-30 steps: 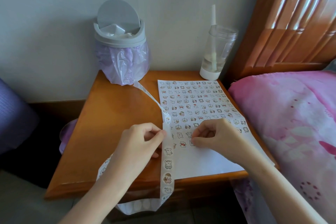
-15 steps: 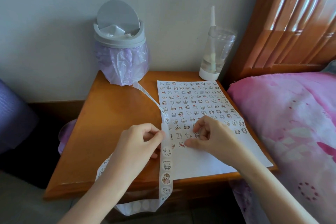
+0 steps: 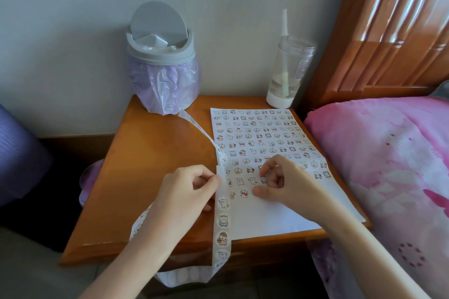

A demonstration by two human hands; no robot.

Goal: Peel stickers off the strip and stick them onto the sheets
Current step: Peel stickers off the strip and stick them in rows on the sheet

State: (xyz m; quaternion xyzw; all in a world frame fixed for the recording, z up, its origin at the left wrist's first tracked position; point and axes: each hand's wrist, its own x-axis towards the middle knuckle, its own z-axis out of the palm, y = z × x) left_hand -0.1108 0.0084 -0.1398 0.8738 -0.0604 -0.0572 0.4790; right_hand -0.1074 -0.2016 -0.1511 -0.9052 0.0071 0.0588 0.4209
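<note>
Glossy strip (image 3: 223, 221) of round stickers, draped over the wooden table's (image 3: 145, 177) near edge, pinched by left hand (image 3: 187, 192); flat white sheet (image 3: 267, 216) alongside, right hand (image 3: 289, 184) curled upon it, grasp unclear.

White sheet (image 3: 279, 216) lies flat. Rows of small cartoon stickers (image 3: 257, 133) cover its 12 o'clock portion, and the 6 o'clock end is bare. Strip (image 3: 223, 221) runs along the sheet's 9 o'clock edge, with bare backing toward 11 o'clock. Round animal stickers show toward 6 o'clock, where it hangs over and loops.
</note>
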